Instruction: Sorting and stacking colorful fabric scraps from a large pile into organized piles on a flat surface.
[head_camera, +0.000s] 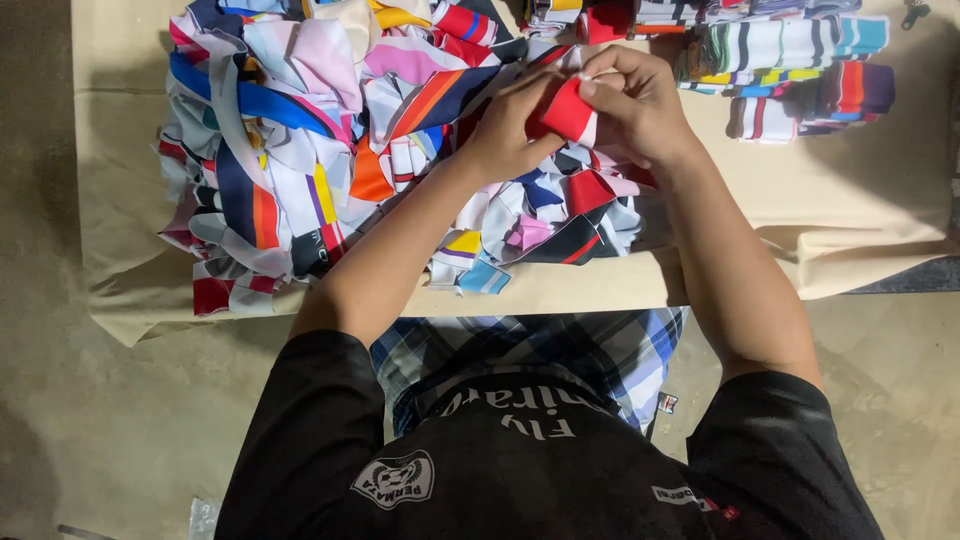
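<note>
Hands meet over a heap of fabric scraps (330, 150) on a beige cloth-covered table (860, 210). The left hand (505, 130) and the right hand (640, 105) both pinch a red fabric piece (568, 110) with a white edge, fingers curled around it, held just above the right part of the heap. The scraps are many-coloured: white, blue, red, orange, pink. A stack of folded striped pieces (790, 70) lies at the table's far right, apart from the heap. Plaid shorts (610, 350) show below the table edge.
</note>
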